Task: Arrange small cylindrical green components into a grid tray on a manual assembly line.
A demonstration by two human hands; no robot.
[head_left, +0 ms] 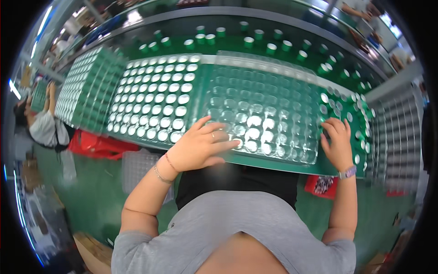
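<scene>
A clear plastic tray [283, 107] with rows of round pockets lies in front of me on the green tabletop. My left hand [203, 141] is over its near left corner, fingers stretched and spread. One fingertip is beside a bright round spot, and I cannot tell whether it touches a piece there. At the tray's right edge is my right hand [336, 139], fingers bent but apart, with nothing visible in them. Small silver-topped round pieces [337, 105] lie loose just beyond it. Left of the clear tray, another tray [153, 98] is filled with silver-topped pieces.
A tall stack of filled trays [89, 86] stands at the far left. Upright silver-topped green cylinders [248, 42] are scattered along the back. Stacked trays [397, 137] rise at the right. Below the table are a red bag [98, 145] and a red bin [321, 186]. Another person [45, 128] works at left.
</scene>
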